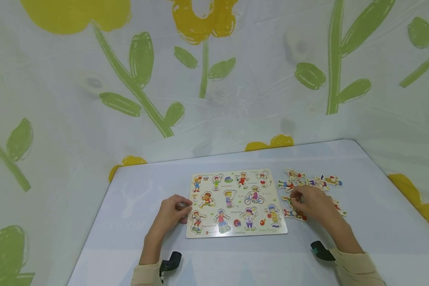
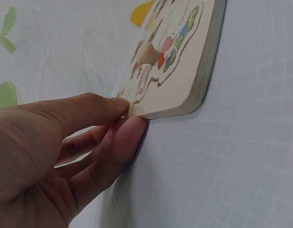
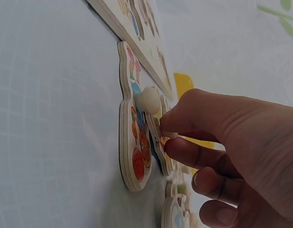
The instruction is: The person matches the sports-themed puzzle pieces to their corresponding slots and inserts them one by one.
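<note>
A wooden knob puzzle board [image 1: 219,201] printed with children playing sports lies on the table. My left hand [image 1: 174,210] pinches its left edge, thumb on top and a finger at the side, near the corner by the skateboarder figure [image 2: 171,50]. To the board's right, my right hand [image 1: 309,201] reaches over a group of loose pieces. Its thumb and index finger pinch a figure-shaped puzzle piece [image 3: 159,148], whose knob is hidden by the fingers. Just in front lies another puzzle piece [image 3: 128,128] with a round wooden knob [image 3: 149,100] and a red ball picture.
Several more loose pieces lie beyond the right hand, among them one at the far right [image 1: 333,181] and one at the back [image 1: 294,174]. The pale table [image 1: 236,260] meets a flower-printed curtain [image 1: 236,119] behind.
</note>
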`<state>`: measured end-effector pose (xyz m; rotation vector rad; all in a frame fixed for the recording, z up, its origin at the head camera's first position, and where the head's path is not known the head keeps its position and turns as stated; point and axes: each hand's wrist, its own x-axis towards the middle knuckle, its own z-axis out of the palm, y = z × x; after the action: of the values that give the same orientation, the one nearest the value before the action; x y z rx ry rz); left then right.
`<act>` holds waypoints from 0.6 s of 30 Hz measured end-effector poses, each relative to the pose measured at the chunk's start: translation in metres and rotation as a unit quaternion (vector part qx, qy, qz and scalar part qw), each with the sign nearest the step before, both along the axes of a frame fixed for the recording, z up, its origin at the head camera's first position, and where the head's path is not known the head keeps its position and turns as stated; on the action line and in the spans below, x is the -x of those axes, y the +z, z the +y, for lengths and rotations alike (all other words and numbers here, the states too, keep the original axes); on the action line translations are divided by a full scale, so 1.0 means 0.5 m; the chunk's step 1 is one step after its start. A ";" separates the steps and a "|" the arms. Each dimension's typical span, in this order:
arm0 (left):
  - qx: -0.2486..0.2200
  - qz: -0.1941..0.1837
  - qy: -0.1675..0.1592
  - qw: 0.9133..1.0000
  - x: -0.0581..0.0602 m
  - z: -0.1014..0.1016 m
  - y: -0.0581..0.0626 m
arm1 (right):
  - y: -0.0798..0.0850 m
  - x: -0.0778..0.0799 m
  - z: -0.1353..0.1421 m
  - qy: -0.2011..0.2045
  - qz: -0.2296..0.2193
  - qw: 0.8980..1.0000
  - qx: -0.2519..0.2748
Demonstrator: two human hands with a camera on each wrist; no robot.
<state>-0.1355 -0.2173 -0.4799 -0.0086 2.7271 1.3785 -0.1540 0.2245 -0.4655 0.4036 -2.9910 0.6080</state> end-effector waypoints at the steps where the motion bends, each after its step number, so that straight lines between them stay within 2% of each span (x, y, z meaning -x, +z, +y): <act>1: 0.000 0.001 -0.001 1.000 0.001 0.000 -0.001 | -0.001 0.000 0.000 0.001 0.002 1.000 -0.002; 10: 0.004 -0.011 0.008 1.000 0.006 0.001 -0.003 | 0.012 -0.003 -0.018 0.006 0.010 1.000 -0.007; 18: 0.005 -0.012 0.011 1.000 0.003 0.003 -0.002 | 0.005 0.003 -0.065 0.035 0.029 0.999 0.002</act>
<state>-0.1369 -0.2157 -0.4811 -0.0556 2.7239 1.3604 -0.1556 0.1917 -0.4632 0.5185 -2.9319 0.5970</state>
